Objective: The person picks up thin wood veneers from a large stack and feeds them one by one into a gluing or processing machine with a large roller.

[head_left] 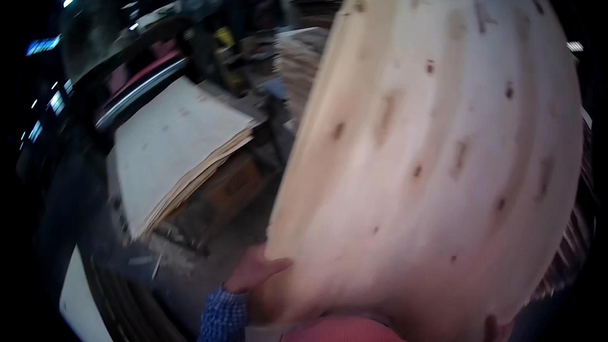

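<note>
My left hand [256, 270] pinches the veneer sheet [411, 171] spreading rightward from it, so I'd best support it evenly; my right hand [499, 330]'s grip I can't tell.

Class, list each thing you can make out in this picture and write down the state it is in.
Large wooden sheet: held at its lower left edge, marked with dark knots and streaks.
Left hand: gripping that edge, thumb on top.
Stack of pale sheets: piled up, edges uneven.
Silver roller: turning or still, cannot tell.
Ceiling lamp: lit.
</note>
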Tool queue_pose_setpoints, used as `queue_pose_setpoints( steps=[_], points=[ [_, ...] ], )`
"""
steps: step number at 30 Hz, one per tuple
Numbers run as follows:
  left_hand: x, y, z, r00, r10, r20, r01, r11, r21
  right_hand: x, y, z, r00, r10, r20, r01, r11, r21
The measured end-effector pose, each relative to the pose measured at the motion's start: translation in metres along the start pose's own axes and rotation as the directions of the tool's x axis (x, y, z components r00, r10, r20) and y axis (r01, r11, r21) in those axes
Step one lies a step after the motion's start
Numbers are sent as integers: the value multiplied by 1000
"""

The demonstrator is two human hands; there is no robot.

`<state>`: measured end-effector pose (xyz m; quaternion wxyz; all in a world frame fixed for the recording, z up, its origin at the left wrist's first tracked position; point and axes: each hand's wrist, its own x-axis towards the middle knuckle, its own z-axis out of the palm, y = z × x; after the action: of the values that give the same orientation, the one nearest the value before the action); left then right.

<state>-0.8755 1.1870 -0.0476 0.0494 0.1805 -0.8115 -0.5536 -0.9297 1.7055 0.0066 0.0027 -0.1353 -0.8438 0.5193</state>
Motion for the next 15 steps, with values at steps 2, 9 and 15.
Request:
queue_pose_setpoints(
  steps=[2, 9, 15],
  points=[
    [-26, 6, 0, 997, 73, -16, -73, 997, 17, -18, -1, 7, 971, -226, -81, 232, 970, 74],
    [-67, -18, -48, 983, -15, -184, 17, 1000, 12, -10, -78, 66, 983, -58, 176, 101, 964, -244],
    [-90, -55, -124, 916, -234, -325, 186, 967, -174, 9, -142, 185, 891, -132, 434, 240, 949, -204]
  ],
)
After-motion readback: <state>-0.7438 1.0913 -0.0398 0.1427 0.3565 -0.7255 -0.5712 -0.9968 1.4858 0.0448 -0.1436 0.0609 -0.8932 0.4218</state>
